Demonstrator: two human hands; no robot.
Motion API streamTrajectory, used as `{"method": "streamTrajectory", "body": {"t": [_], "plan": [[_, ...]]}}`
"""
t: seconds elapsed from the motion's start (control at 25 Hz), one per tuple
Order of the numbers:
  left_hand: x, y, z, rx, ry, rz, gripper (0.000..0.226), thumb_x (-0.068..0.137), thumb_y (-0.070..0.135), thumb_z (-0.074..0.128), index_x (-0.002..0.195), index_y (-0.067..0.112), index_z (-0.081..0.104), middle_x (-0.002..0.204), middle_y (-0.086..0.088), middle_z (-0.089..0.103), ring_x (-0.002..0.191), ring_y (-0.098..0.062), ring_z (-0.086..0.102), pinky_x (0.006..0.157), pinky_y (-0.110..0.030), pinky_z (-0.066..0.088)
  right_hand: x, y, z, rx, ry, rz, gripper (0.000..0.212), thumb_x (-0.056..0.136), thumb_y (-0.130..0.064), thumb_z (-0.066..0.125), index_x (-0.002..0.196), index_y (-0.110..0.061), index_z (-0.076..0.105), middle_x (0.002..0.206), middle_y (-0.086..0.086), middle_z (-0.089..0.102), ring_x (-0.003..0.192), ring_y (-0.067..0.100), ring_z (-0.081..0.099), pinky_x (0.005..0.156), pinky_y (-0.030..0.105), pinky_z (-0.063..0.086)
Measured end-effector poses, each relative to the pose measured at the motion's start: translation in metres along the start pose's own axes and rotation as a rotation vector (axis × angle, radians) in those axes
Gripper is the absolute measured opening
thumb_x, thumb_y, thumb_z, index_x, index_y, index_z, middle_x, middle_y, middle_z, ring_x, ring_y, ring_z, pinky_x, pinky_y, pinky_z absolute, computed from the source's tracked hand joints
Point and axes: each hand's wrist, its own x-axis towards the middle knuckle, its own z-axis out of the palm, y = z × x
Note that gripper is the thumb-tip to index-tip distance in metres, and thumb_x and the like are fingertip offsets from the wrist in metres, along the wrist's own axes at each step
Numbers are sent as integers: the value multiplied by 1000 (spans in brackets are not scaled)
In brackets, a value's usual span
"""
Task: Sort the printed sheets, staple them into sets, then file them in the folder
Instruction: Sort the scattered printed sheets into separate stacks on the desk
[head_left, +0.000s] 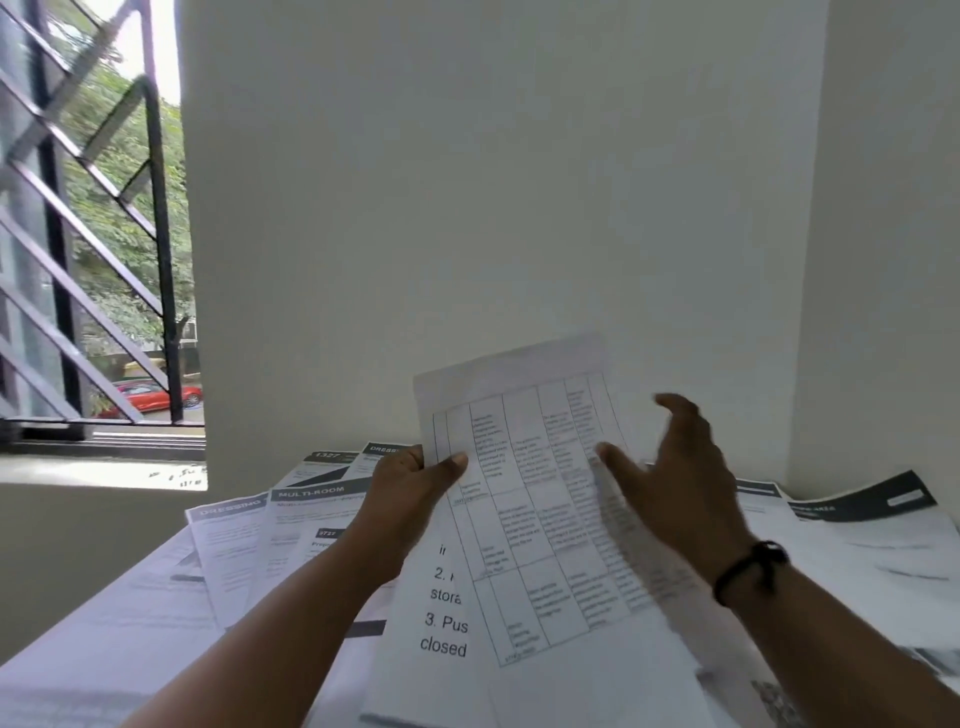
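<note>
Sheet with large numbered text (447, 618), nearest, low centre, partly under the table-printed sheet (524, 499); table-printed sheet raised and tilted above the worktop (93, 654); left hand (415, 483) pinches its edge at 9 o'clock, thumb on the printed face; right hand (675, 483) at 3 o'clock of the sheet, fingers spread and relaxed, blurred, contact with the paper cannot be told; black wristband (748, 569) on right wrist; loose printed sheets (291, 525) fanned across worktop from 9 to 3 o'clock; barred window (93, 234) at 10 o'clock.
</note>
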Motion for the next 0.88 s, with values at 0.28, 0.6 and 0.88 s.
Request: {"method": "streamTrajectory", "body": {"t": [0.28,0.6,0.88], "plan": [[2,2,-8,-84,129,19,23,92,28,62,99,8,68,85,-9,76,73,-25,74,57,-31,60,-2,42,30,637,-620,579,81,59,-50,84,101,11,52,100,21,70,89,46,65,77,51,49],[9,-2,-12,-197,87,-5,22,94,6,55,115,10,60,106,-16,72,84,-31,73,66,-39,60,-5,24,29,871,-437,614,25,89,12,52,110,2,63,105,21,70,97,37,67,90,46,53],[12,-4,-13,-150,-9,-262,34,91,3,60,121,15,54,109,-13,71,93,-34,71,75,-50,58,-8,13,26,880,-448,630,42,81,24,47,111,-3,60,104,22,69,98,42,66,83,47,56]]}}
